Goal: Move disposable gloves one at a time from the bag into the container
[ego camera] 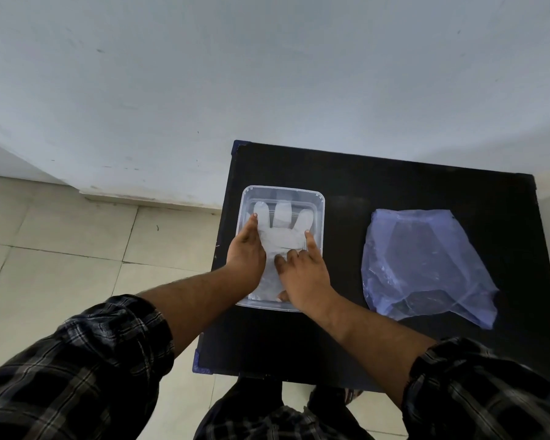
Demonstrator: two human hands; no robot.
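A clear rectangular plastic container (318,198) stands on the left half of a black table. A translucent white disposable glove (283,239) lies flat inside it, fingers pointing away from me. My left hand (245,252) rests along the glove's left edge, fingers together and extended. My right hand (302,271) lies spread on the glove's right and lower part, fingertips pressing on it. Neither hand grips the glove. A bluish translucent plastic bag (426,265) lies flattened to the right of the container; I cannot tell what is in it.
The black table (378,176) is small, with its left edge close to the container and blue corner caps (200,366). Beige floor tiles lie to the left, a pale wall behind. My legs are at the table's near edge.
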